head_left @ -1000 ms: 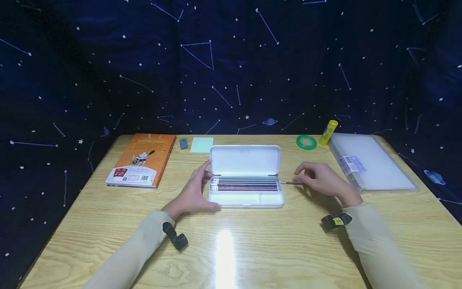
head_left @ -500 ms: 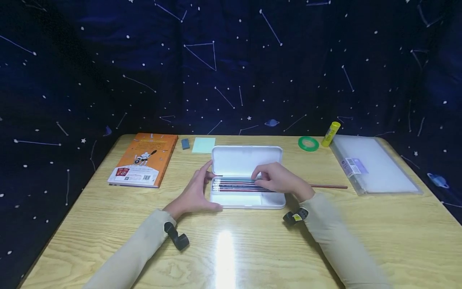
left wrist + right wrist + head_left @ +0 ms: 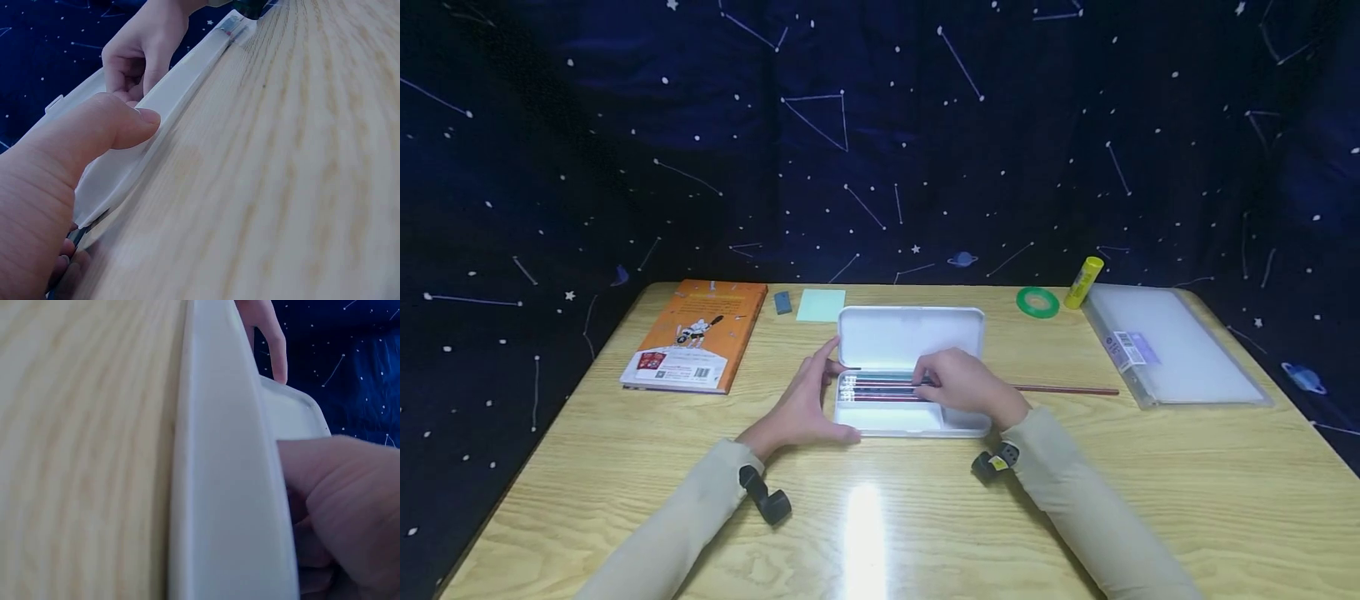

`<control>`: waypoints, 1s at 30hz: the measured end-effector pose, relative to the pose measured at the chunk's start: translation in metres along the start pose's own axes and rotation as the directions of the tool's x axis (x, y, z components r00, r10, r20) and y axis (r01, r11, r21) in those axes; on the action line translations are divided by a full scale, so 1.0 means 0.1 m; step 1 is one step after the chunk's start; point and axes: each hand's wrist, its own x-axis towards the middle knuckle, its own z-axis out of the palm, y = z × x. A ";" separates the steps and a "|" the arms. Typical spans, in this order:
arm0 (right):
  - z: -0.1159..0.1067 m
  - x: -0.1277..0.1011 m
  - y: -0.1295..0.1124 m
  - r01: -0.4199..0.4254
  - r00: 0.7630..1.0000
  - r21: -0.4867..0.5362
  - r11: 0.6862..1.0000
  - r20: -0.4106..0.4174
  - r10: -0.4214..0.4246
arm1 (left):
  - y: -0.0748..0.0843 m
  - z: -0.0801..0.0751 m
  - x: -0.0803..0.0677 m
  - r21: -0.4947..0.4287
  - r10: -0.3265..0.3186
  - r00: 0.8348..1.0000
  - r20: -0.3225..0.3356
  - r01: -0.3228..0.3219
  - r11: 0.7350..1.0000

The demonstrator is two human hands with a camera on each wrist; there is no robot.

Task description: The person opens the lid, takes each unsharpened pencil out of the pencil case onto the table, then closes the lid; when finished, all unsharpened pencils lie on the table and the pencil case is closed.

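Note:
An open white pencil case (image 3: 887, 417) holds a row of several pencils (image 3: 880, 385) in its back compartment. My left hand (image 3: 805, 404) grips its left end, thumb at the front edge and fingers behind; the left wrist view shows the thumb (image 3: 134, 125) on the front rim. My right hand (image 3: 962, 383) reaches into the case with curled fingers and pinches a pencil in the row, though the fingertips are partly hidden. In the right wrist view the case's front wall (image 3: 231, 456) covers them. A dark red pencil (image 3: 1067, 390) extends right from behind this hand.
At the left lies an orange book (image 3: 692, 333). Behind the case are a dark eraser (image 3: 782, 302) and pale green sticky notes (image 3: 821, 305). A green tape roll (image 3: 1037, 302), yellow glue stick (image 3: 1083, 283) and clear folder (image 3: 1172, 346) sit at the back right.
The right hand has moved left from beside the case to the pencils inside it, shifting slightly further left lately. The red pencil it held now lies at the right. The left hand stays put.

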 end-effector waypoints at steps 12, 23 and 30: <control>-0.05 -0.13 -0.03 -0.139 0.984 -0.043 0.989 -0.116 0.133 | -0.01 0.01 0.01 0.008 0.006 1.000 0.004 -0.006 1.000; -0.29 -0.69 0.34 -0.255 0.942 -0.011 0.967 -0.230 0.246 | -0.01 0.00 -0.01 0.014 0.017 1.000 -0.012 -0.017 1.000; -0.42 -1.24 0.75 -0.212 0.937 0.006 0.977 -0.284 0.205 | 0.00 0.00 -0.01 0.004 0.032 0.999 -0.020 -0.032 0.999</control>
